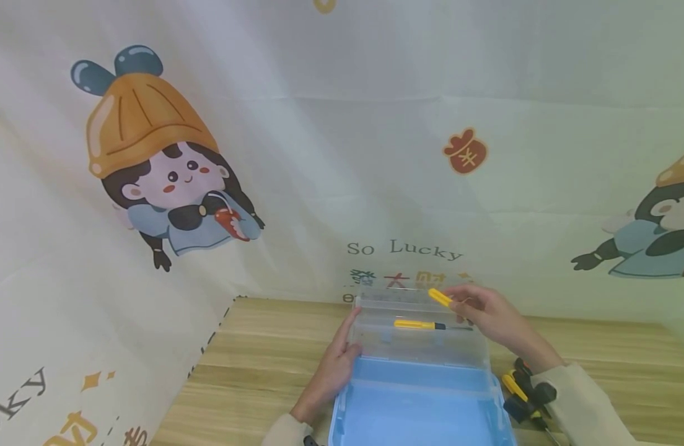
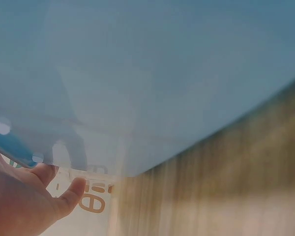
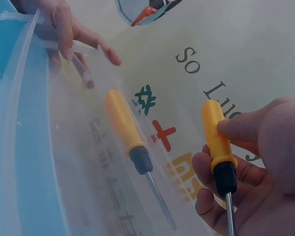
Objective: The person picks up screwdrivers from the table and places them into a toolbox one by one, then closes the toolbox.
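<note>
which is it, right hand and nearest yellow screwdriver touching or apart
Touching: the right wrist view shows the right hand pinching the yellow screwdriver, thumb against its handle.

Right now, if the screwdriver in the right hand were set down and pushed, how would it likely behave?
The screwdriver would probably stay stiff: its metal shaft looks straight. It may roll, since the yellow handle looks rounded, perhaps curving because the handle is thicker than the shaft. The handle's smooth look suggests it could slide easily.
</note>
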`<action>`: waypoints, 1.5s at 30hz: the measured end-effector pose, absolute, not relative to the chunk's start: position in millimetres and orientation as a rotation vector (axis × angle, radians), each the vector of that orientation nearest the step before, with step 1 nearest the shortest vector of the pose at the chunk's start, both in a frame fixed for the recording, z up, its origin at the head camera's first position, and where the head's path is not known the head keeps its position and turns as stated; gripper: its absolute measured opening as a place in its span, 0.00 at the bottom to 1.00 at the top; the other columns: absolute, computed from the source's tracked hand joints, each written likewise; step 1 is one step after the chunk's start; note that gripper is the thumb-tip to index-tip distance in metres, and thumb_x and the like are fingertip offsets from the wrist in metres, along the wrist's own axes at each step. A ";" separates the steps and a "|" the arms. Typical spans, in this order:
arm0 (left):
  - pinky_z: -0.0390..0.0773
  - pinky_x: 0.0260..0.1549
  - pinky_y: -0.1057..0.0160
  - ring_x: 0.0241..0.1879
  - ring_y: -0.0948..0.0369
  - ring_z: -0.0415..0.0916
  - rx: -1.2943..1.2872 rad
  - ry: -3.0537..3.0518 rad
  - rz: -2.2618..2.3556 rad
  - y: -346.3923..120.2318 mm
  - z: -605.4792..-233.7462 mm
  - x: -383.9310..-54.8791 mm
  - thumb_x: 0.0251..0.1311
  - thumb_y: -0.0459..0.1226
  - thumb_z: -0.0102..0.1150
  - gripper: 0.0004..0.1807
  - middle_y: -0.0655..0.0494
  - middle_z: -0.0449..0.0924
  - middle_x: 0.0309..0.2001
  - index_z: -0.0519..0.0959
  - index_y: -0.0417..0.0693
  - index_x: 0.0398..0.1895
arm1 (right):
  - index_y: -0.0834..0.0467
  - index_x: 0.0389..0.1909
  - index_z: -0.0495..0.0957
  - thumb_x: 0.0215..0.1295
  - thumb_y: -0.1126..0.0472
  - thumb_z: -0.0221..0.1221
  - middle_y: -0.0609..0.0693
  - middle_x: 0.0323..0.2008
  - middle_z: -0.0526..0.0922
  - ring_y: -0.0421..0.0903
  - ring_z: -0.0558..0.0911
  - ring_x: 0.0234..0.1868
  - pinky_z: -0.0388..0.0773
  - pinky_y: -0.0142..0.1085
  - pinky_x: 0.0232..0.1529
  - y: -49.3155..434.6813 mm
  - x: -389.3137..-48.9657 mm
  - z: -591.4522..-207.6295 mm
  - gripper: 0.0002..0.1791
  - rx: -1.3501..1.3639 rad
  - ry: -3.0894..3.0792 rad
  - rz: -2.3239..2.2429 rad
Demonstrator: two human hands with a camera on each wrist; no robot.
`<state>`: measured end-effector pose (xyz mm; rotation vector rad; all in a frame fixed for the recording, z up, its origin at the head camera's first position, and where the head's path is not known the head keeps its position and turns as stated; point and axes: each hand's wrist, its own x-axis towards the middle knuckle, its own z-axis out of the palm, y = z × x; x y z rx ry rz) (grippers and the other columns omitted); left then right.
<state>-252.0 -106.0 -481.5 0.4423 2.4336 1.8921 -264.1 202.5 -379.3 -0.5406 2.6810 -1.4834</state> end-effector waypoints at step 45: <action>0.46 0.73 0.36 0.75 0.48 0.50 0.438 2.450 1.877 -106.5 -482.0 -252.1 0.73 0.32 0.40 0.36 0.55 0.42 0.80 0.50 0.76 0.77 | 0.59 0.54 0.79 0.67 0.67 0.58 0.55 0.43 0.81 0.52 0.83 0.39 0.83 0.47 0.39 165.8 -291.4 -378.8 0.16 -0.747 2.680 -1.377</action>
